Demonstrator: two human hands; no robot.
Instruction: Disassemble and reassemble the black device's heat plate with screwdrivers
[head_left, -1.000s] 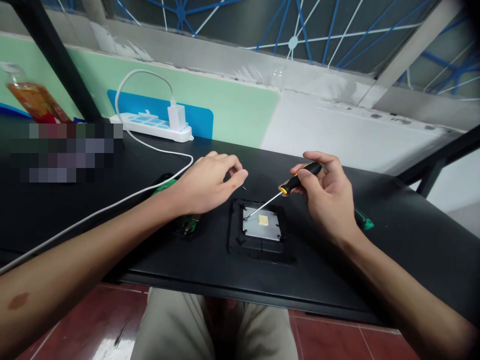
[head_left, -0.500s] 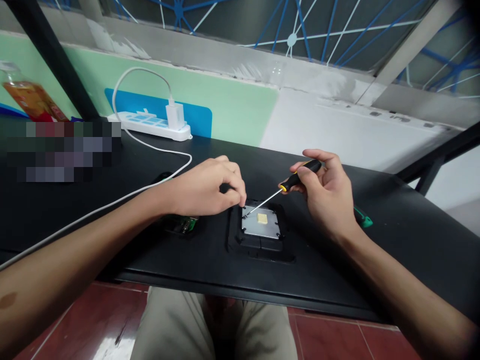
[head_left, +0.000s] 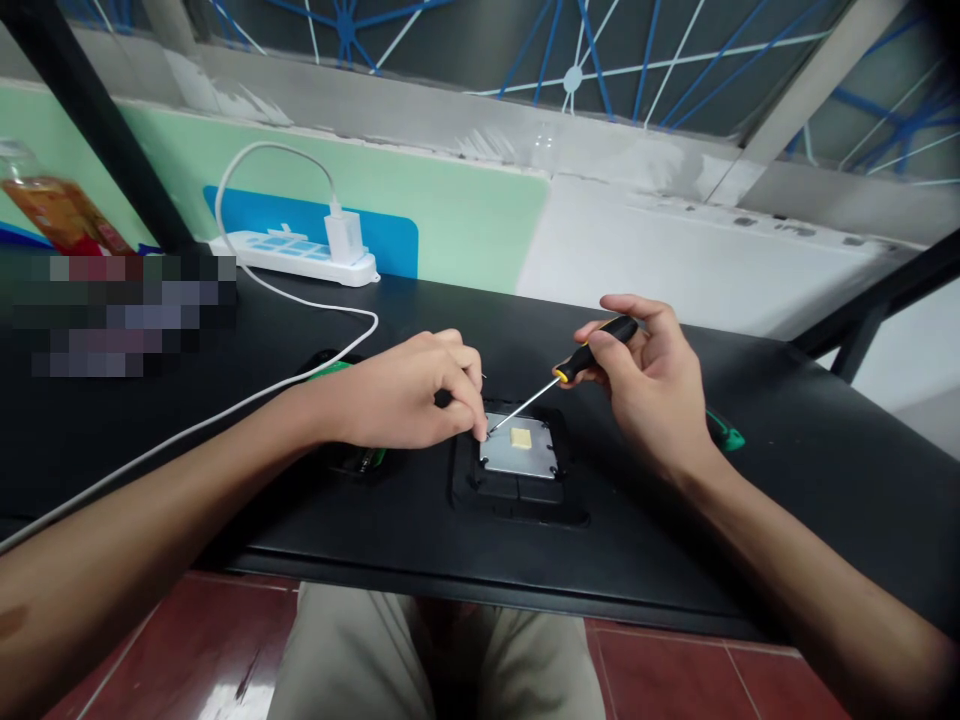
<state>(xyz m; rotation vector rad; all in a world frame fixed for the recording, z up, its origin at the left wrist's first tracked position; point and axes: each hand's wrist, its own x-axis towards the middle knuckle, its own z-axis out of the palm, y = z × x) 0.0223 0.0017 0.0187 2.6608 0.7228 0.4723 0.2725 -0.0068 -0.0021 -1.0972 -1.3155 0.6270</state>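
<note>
Plate [head_left: 517, 462]: flat, silver, roughly square, dark spots along its left and right edges; too small to tell screws from holes. Pale yellow pad [head_left: 520, 438] sits near its middle. Plate lies inside a black case [head_left: 551, 515], flat on the black worktop [head_left: 660, 575], between the two hands.

Right hand [head_left: 654, 380]: grip closed round the black-and-yellow handle of the screwdriver [head_left: 579, 363], thumb on top, one finger extended clear of it. Shaft slants down left, tip at the plate's left edge.

Left hand [head_left: 412, 392]: fingers curled, fingertips at the plate's left edge, right by the driver tip. Can't tell whether that grip pinches anything or is loose; fingers hide it.

Nearby: green board [head_left: 330, 369], partly under the left forearm; green-ended tool [head_left: 726, 430] beside the right wrist, partly hidden.
</note>
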